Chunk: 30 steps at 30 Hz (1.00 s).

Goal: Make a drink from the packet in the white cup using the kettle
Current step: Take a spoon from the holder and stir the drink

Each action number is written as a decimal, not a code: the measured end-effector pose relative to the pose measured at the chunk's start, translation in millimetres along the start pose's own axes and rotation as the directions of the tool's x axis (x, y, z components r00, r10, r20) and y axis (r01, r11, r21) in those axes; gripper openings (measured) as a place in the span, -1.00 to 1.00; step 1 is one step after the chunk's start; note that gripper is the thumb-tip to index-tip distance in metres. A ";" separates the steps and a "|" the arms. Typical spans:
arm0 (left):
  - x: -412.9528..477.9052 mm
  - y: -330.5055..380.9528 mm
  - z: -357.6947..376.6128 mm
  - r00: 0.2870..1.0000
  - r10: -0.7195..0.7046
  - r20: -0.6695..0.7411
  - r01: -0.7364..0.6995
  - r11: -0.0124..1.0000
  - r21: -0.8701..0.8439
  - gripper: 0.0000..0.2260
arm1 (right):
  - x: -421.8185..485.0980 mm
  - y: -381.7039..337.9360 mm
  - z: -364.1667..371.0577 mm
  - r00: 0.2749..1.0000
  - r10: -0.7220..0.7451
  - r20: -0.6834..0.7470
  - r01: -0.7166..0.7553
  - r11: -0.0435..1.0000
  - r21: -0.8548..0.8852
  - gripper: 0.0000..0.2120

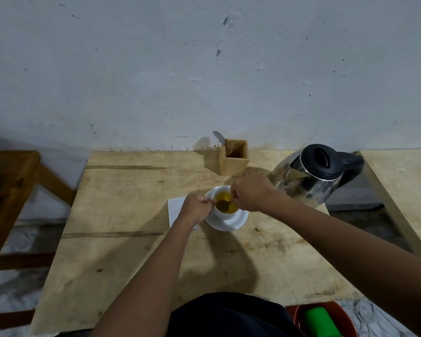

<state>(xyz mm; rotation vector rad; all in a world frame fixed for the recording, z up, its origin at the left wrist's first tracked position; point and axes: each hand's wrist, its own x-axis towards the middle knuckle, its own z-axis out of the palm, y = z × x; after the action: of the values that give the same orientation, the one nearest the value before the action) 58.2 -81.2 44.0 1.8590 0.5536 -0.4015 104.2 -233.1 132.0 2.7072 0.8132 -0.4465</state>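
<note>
A white cup [225, 214] stands on a white saucer [231, 223] in the middle of the wooden table [122, 215]. It holds yellow liquid with a dark tea bag [222, 204] in it. My left hand [197, 207] is closed at the cup's left side, where the handle seems to be. My right hand [250, 192] pinches a spoon [229, 202] that dips into the liquid beside the bag. A steel kettle [314, 176] with a black lid stands to the right of the cup. A white paper packet [176, 207] lies under my left hand.
A wooden holder [233, 160] with a spoon [218, 136] in it stands behind the cup by the wall. A wooden chair [15, 190] is at the left. A red bowl [326, 319] with a green object sits at the bottom right, below the table edge.
</note>
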 end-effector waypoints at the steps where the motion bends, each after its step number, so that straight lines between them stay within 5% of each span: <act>1: 0.5 -0.4 0.1 1.000 0.001 -0.001 -0.001 1.000 -0.002 -0.80 | -0.4 -1.1 2.1 0.999 0.025 -0.024 -0.025 1.000 0.008 -0.84; 12: 2.6 -2.9 0.9 1.000 0.024 -0.009 -0.024 1.000 0.013 -0.77 | -20.9 -3.3 11.2 0.991 0.132 -0.033 -0.132 0.991 0.004 -0.90; 17: 1.8 -1.9 1.1 0.999 0.036 -0.015 -0.035 0.999 0.026 -0.76 | -31.0 -1.5 27.5 0.988 0.133 -0.082 -0.115 0.974 0.195 -0.78; 30: 1.0 -2.5 5.6 0.999 0.023 -0.047 -0.022 0.999 0.030 -0.77 | -87.5 -16.7 85.5 0.881 0.415 -0.228 -0.251 0.818 0.518 -0.69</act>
<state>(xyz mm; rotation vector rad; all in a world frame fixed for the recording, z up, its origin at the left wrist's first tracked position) 57.6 -85.5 39.6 1.9053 0.5608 -0.3534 7.2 -291.8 83.2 3.3634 0.2844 -0.1095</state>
